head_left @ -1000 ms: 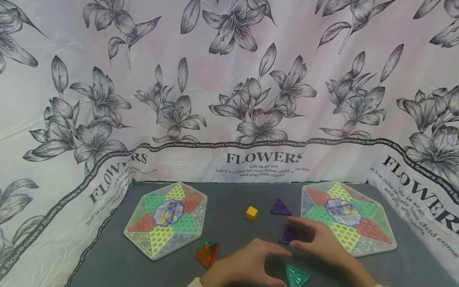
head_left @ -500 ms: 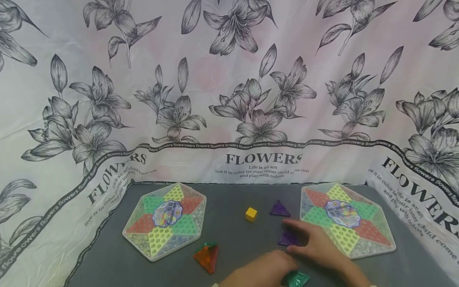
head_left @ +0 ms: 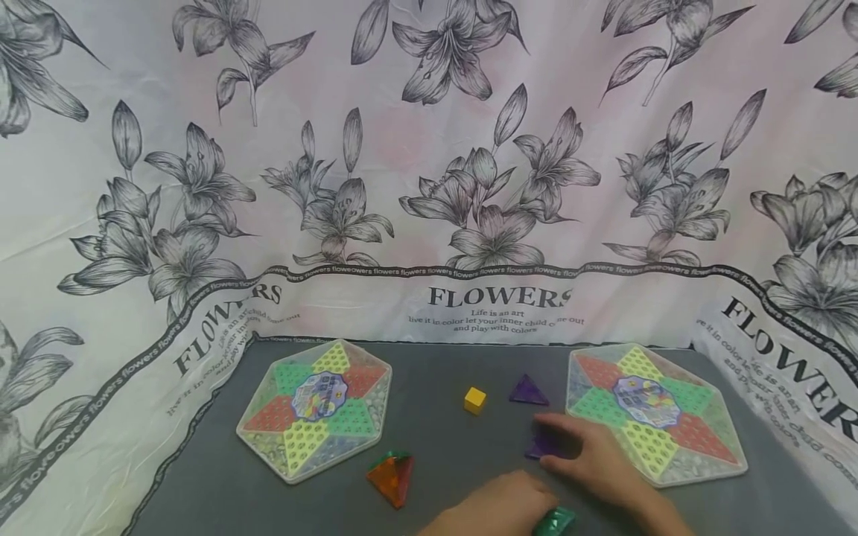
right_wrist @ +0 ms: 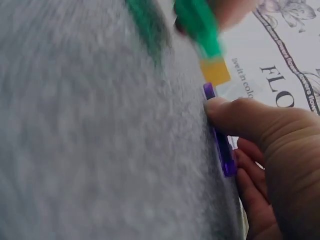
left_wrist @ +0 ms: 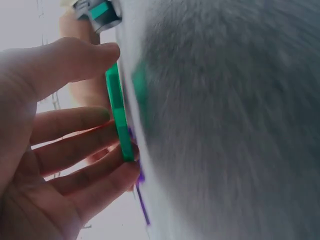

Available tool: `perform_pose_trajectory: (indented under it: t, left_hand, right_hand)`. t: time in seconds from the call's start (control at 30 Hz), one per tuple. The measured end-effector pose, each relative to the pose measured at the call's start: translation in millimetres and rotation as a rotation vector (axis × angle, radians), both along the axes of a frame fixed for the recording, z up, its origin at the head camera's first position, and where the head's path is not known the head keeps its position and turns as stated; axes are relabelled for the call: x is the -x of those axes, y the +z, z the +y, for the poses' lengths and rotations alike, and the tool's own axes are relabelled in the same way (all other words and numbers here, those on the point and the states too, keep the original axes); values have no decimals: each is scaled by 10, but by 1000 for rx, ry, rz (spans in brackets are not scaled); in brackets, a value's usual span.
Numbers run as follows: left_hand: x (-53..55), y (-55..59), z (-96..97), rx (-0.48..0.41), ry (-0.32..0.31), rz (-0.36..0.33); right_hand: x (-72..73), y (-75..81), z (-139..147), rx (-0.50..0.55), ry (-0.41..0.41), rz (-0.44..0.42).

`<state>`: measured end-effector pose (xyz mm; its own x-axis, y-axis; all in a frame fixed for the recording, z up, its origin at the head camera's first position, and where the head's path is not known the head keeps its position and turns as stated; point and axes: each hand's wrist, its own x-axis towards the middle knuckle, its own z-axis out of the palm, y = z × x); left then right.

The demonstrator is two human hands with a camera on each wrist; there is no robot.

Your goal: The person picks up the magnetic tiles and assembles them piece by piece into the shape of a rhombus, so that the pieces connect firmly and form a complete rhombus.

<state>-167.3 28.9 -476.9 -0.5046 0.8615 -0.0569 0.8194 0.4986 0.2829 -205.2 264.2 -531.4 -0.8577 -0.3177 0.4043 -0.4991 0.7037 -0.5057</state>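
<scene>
My left hand pinches a translucent green triangle tile at the near edge of the head view. In the left wrist view this green tile is edge-on, thumb at one end and fingers at the other, just off the table. My right hand holds a purple triangle tile between thumb and fingers, low on the table. The right wrist view shows the purple tile edge-on, with the thumb across it. Behind it lies another purple triangle tile.
A yellow cube sits mid-table. To its near left are overlapping orange, red and green translucent tiles. Hexagonal Chinese checkers boxes stand at left and right on the grey table. A flowered curtain hangs behind.
The left hand has moved right, its fingers closing on the green tile, which now appears tilted and lifted slightly. The right hand stays at the near purple tile. The head view has shifted slightly.
</scene>
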Motion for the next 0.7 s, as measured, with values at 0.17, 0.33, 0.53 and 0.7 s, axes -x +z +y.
perform_pose_trajectory:
  t: [0.17,0.33,0.53,0.7]
  left_hand:
    - [6,69,-363,-46,124,-71]
    - [15,72,-741,-79,281,-123]
    - [16,-33,-933,-64,382,-104]
    - [17,-62,-982,-72,423,-121]
  right_hand:
    - [-47,88,-9,-36,8,44]
    - [-218,203,-61,-40,81,20]
    - [-369,162,-189,-61,228,-13]
    - [-427,92,-207,-110,215,-55]
